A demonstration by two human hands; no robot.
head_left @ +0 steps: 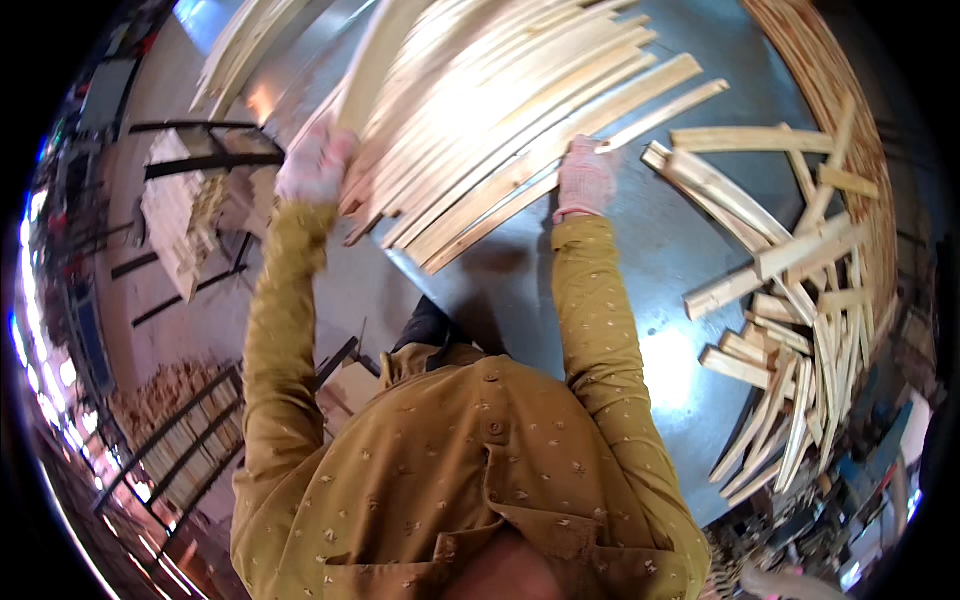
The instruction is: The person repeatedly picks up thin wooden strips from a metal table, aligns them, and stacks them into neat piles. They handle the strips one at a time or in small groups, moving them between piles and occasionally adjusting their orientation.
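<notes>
My left hand, in a pale pinkish work glove and slightly blurred, grips the near end of a long wooden board. That board is raised at the left edge of a wide layer of light wooden strips. The strips lie side by side, slanting across a shiny metal table. My right hand, gloved alike, is closed over the nearest wooden strip, which passes under it and shows on both sides. Its fingertips are partly hidden against the wood.
A jumbled pile of short wooden offcuts covers the table's right side, beside a wood-grained edge. More boards lie at the far left. Left of the table stand stacked timber on dark bars and a rack of wood pieces.
</notes>
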